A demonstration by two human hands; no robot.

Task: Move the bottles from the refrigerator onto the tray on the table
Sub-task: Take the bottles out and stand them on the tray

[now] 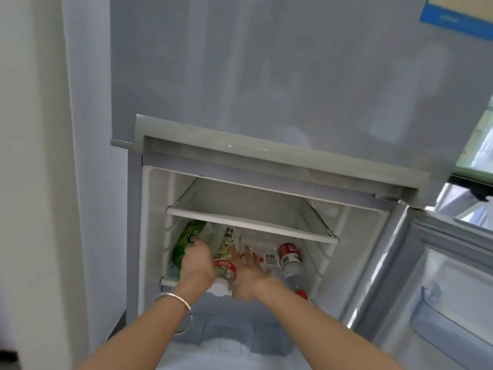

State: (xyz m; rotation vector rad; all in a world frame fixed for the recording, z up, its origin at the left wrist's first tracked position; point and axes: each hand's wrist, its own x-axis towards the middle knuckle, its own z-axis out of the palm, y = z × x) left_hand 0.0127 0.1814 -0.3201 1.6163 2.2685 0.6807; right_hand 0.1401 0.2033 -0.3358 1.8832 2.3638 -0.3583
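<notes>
The refrigerator's (266, 161) lower compartment stands open, and several bottles lie on their sides on its lower shelf. My left hand (198, 259) rests on a green-labelled bottle (184, 244) at the left, fingers curled over it. My right hand (246, 276) reaches in beside a pale green bottle with a red label and white cap (225, 259), fingers spread and touching its side. To the right lies a clear water bottle with a red label and red cap (290, 259). Another small bottle (269, 260) sits between. The tray and table are out of view.
An upper glass shelf (250, 209) holds nothing. The open refrigerator door (440, 276) stands at the right with its door bins. A white wall (34, 156) lies close on the left. A drawer cover (229, 332) sits under the bottle shelf.
</notes>
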